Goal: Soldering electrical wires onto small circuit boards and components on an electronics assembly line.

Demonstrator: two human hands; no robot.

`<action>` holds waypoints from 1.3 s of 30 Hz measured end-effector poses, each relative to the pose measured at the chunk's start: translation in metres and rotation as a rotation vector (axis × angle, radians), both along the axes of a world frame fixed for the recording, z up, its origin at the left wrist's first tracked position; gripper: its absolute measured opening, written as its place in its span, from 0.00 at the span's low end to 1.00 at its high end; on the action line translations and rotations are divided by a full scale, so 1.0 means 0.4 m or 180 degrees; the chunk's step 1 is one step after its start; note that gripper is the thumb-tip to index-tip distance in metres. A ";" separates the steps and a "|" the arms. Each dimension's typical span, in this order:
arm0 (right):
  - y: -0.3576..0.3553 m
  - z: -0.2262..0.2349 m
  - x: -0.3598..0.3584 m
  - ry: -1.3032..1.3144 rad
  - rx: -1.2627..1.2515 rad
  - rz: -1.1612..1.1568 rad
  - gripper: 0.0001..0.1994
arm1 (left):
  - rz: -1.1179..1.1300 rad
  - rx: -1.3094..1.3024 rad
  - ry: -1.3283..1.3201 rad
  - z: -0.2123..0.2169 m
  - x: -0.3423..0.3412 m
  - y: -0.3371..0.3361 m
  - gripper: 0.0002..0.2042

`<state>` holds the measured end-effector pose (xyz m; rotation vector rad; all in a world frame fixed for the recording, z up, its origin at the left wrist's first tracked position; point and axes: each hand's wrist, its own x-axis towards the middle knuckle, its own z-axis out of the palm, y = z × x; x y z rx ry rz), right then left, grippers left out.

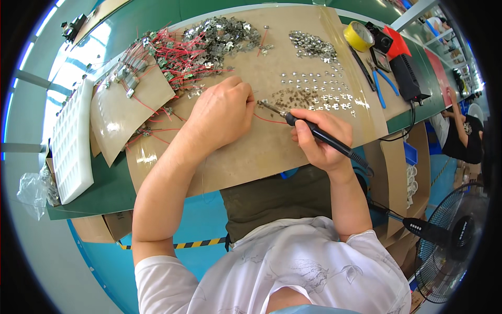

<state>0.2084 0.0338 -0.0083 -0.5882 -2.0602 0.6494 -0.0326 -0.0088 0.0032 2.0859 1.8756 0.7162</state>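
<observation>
A long green workbench [112,191] runs across the view, and a wide sheet of brown cardboard [246,157] covers most of its middle. At 9 o'clock a white foam tray [70,149] with rows of pockets lies on the bench, with a smaller curled cardboard piece [117,118] just beside it. At 5 o'clock a black standing fan [449,240] sits well below the bench edge. Toward 11 o'clock a tangled heap of red-wired parts [167,55] spreads over the cardboard, touching a pile of small metal clips [227,34] at 12 o'clock. Rows of tiny metal pieces [319,86] lie at 1 o'clock, near a yellow tape roll [358,35] and blue-handled pliers [386,82].

Near the centre, the left hand [222,112] rests knuckles up on the cardboard, fingers curled and pressed together at the tips; what they pinch is hidden. The right hand [321,138] is closed around the black handle of a soldering iron [314,131], whose metal tip points to 10 o'clock and ends just beside the left fingertips. A thin red wire [269,120] lies on the cardboard under the iron, between the two hands
</observation>
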 end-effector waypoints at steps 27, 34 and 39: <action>0.000 -0.027 -0.010 0.0746 0.0353 -0.0229 0.10 | -0.0029 0.0073 -0.0046 0.002 0.008 -0.003 0.04; 0.010 -0.029 -0.009 0.0964 0.0515 -0.0215 0.12 | -0.0100 0.0182 -0.0114 0.009 0.015 0.006 0.05; 0.005 -0.023 -0.015 0.0836 0.0396 -0.0127 0.13 | -0.0071 0.0127 -0.0101 0.007 0.004 -0.002 0.04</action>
